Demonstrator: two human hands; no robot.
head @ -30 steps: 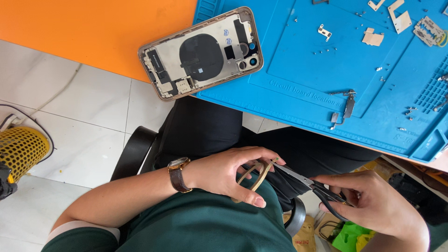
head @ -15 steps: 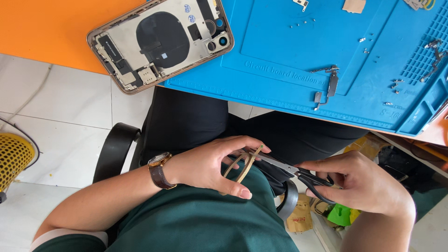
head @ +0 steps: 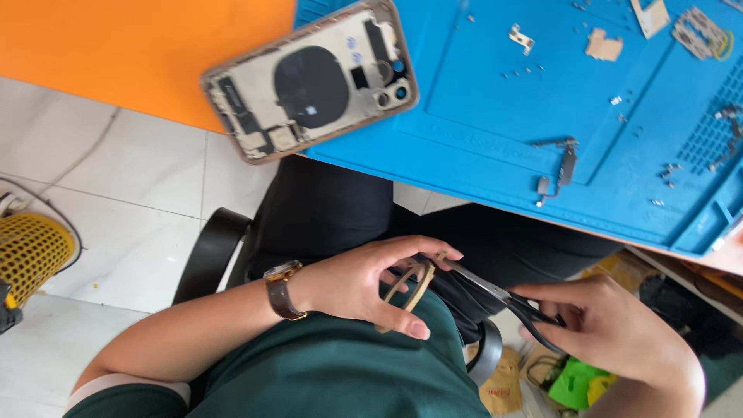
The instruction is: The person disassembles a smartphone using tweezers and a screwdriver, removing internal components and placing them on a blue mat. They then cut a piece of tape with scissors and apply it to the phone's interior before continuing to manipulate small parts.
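Head view looks down into the person's lap, where both hands work below the edge of the blue silicone repair mat (head: 495, 155). Nearest, the left hand (head: 364, 282), a brown-strapped wristwatch (head: 280, 290) on its wrist, pinches a thin tan strip bent into a loop (head: 410, 285) between thumb and fingers. The right hand (head: 619, 333) is closed through the black handles of a pair of black-handled metal scissors (head: 503, 298), whose blades point at the strip and meet it just beside the left fingertips (head: 418, 331).

With the blades that close to the fingers, a cut could nick the left hand. The strip is springy, so a severed piece might also jump off the lap to the white tiled floor (head: 116, 193).

Farther off, above the hands, an opened phone rear housing with a round dark coil (head: 309, 85) lies half on the mat and half on the orange tabletop (head: 139, 46); it overhangs the near edge and a knock from the knees could tip it off. Across the mat, beyond the housing, lie small loose screws and metal brackets (head: 565, 159), easily scattered.
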